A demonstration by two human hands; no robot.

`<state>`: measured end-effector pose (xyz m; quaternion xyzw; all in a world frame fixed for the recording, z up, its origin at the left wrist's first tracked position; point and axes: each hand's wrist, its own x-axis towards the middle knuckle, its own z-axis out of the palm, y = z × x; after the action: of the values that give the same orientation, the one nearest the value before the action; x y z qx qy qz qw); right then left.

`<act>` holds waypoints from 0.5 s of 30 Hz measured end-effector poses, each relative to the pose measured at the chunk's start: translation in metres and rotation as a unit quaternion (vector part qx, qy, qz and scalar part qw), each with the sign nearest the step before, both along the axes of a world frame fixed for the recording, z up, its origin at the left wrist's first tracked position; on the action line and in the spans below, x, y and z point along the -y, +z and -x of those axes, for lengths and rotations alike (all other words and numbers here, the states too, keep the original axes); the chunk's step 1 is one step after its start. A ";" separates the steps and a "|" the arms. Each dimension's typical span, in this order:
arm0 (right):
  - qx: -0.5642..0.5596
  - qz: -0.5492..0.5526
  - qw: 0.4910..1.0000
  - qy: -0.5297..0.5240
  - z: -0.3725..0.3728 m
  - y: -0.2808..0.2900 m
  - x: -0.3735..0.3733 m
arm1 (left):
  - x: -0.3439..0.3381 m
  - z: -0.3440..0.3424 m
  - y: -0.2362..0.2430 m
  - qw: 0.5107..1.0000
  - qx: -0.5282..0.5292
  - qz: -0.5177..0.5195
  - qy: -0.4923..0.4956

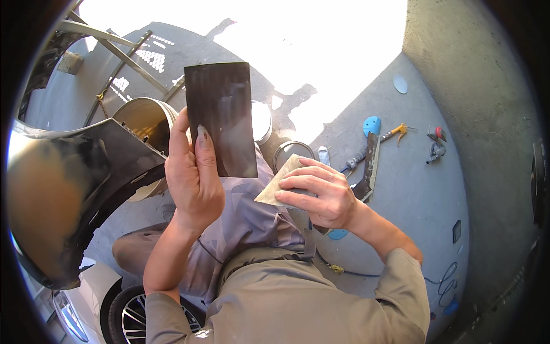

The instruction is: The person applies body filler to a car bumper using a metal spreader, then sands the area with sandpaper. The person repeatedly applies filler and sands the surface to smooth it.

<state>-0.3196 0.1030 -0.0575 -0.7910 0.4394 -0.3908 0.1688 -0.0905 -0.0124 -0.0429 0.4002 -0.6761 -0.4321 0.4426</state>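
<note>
In the head view, the left hand (192,172) is gripping a flat, dark rectangular block (221,118) by its lower left edge, thumb lying over the face and fingers wrapped behind, holding it upright in front of the chest; its surface is looking matte and faintly streaked with pale dust. The right hand (321,192) is closing flat fingers over a folded sheet of tan sandpaper (281,186), pinching it so that one pointed corner is sticking up toward the block, just beside its lower right corner but not touching. To the left, a glossy black curved car body panel (74,189) is bulging into the frame, reflecting warm light. Behind the block, an open metal bucket (150,117) with a dull brassy inside is standing on the grey concrete floor (412,195), and a round tin lid (293,150) is lying near it. Farther right on the floor, a long sanding board (369,166), a blue sanding disc (372,124) and a small yellow-handled tool (396,133) are lying scattered. At lower left, a white car's alloy wheel (134,315) is showing.
</note>
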 end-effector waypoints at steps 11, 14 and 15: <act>-0.007 0.070 0.993 -0.100 -0.002 -0.035 -0.006 | -0.028 -0.002 -0.023 0.896 -0.255 -0.348 -0.104; -0.095 0.039 0.988 -0.115 0.025 -0.032 -0.003 | -0.021 -0.006 -0.025 0.933 -0.170 -0.293 -0.124; -0.053 0.040 0.989 -0.129 0.031 -0.030 -0.002 | -0.020 -0.003 -0.026 0.947 -0.113 -0.271 -0.127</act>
<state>-0.3504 0.1049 -0.0870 -0.7537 0.5301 -0.3836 0.0616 -0.0877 0.0075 -0.0690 0.3639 -0.5242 -0.6944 0.3324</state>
